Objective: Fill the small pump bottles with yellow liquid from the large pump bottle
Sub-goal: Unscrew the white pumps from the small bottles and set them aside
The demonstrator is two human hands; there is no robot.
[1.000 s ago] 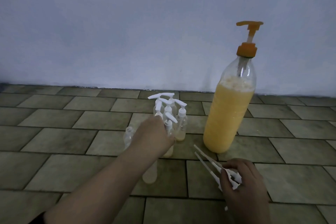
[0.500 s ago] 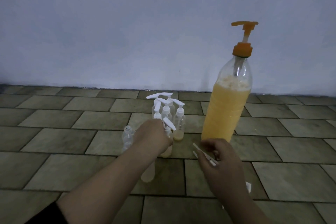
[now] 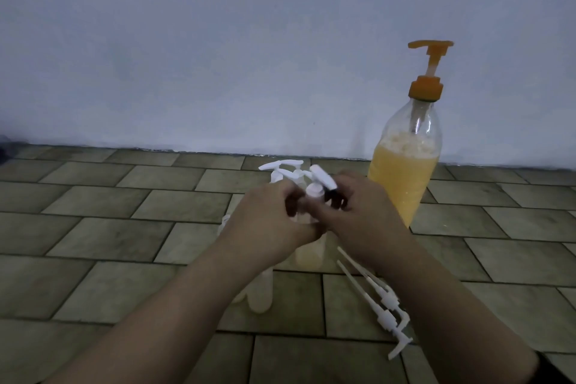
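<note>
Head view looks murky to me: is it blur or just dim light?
Head view: dim, flat light with no glare; the large pump bottle reads fairly sharp, while both hands and the small pump bottle between them are soft and smeared.

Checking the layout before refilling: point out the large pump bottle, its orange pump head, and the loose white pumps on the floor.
large pump bottle point(image 3: 402, 178), head view, on the yellow-filled body.
orange pump head point(image 3: 426, 90), head view, on the collar.
loose white pumps point(image 3: 385, 301), head view, on one pump's collar.
</note>
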